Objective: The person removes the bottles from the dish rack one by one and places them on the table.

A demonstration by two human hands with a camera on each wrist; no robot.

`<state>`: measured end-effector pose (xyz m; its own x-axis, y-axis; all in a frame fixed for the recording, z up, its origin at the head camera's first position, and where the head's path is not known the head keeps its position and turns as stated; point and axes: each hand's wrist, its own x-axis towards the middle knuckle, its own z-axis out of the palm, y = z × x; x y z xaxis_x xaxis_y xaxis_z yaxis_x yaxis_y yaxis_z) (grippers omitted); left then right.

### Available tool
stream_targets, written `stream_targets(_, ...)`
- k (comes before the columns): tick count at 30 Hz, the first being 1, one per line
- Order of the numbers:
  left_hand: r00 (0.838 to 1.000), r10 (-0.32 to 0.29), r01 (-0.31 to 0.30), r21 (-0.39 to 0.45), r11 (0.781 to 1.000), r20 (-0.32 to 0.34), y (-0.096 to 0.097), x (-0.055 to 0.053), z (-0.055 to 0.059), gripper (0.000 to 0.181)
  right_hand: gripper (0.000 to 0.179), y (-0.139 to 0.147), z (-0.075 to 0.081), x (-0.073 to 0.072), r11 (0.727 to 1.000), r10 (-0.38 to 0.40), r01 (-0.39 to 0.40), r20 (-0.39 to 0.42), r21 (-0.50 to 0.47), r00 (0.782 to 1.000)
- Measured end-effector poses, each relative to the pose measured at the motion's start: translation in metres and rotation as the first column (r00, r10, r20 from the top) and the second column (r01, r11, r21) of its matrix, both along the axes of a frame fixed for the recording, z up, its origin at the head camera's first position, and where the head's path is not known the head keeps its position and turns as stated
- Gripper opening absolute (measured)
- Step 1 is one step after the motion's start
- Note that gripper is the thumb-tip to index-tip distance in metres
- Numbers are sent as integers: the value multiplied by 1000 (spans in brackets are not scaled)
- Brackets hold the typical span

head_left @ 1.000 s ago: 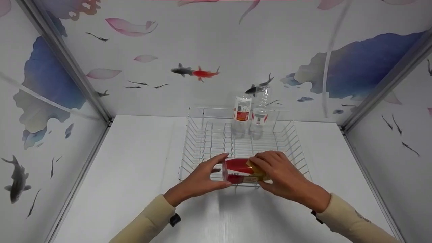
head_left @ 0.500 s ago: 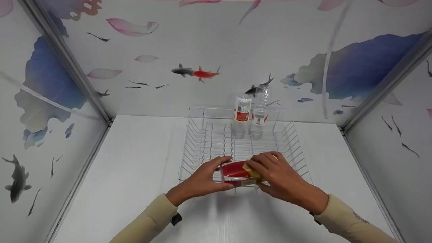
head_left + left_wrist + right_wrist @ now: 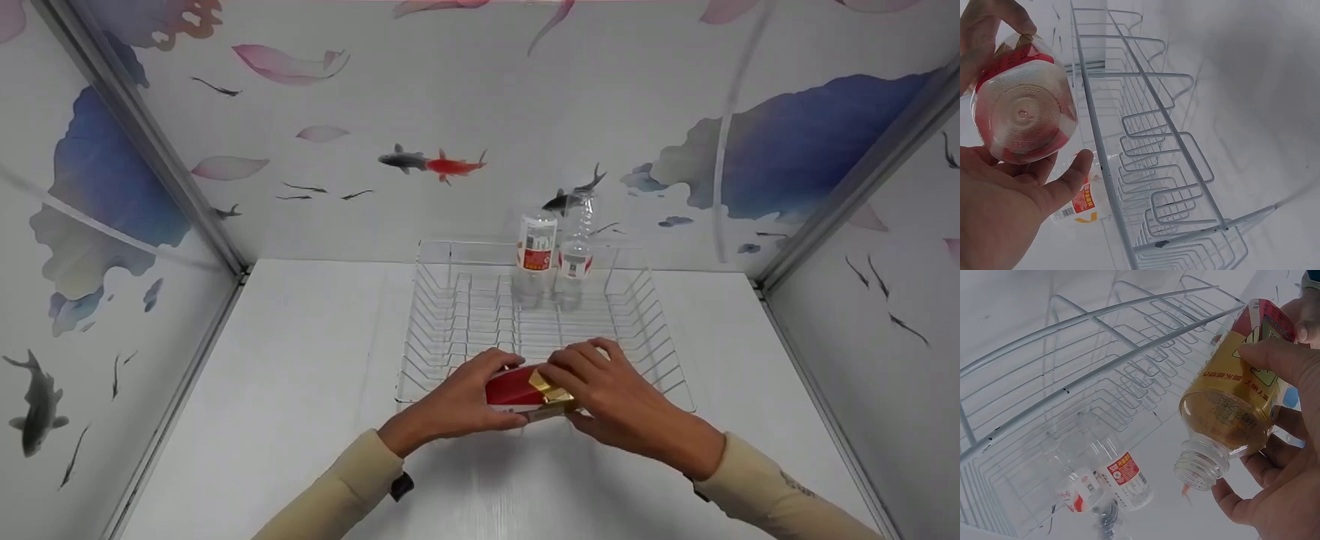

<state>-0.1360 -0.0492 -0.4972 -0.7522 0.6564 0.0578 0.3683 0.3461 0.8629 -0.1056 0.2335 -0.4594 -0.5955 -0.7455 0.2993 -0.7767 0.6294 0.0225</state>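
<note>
A clear plastic bottle (image 3: 512, 388) with a red and gold label lies sideways between the hands, above the front of a wire dish rack. My left hand (image 3: 469, 394) grips its base end, thumb along the near side and fingers behind. At the other end my right hand (image 3: 619, 394) holds the label, its thumb pressing the gold part in the right wrist view. There the bottle's threaded mouth (image 3: 1202, 464) shows without a cap and points downward. In the left wrist view its round base (image 3: 1023, 115) faces the camera.
The wire rack (image 3: 1067, 390) stands on a white surface against the back wall. Two clear bottles are in its rear part: one with a red and white label (image 3: 536, 255), another with a smaller label (image 3: 575, 262). Printed panels enclose the left, back and right.
The bottle has come slightly nearer and tilted, its right end lower. My left hand has moved right with it and wraps it more closely; my right hand has shifted a little left.
</note>
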Motion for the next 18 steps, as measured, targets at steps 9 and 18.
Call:
stream_targets(9, 998, -33, 30, -65, 997, -48, 4, 1, 2, 79, 82, -4, 2, 2, 1000, 28, -28, -11, 10, 1000)
stream_targets(18, 996, -62, 55, -111, 992, -62, 10, 0, 2, 75, 77, -8, 3, 3, 998, 52, -51, -19, 25, 998)
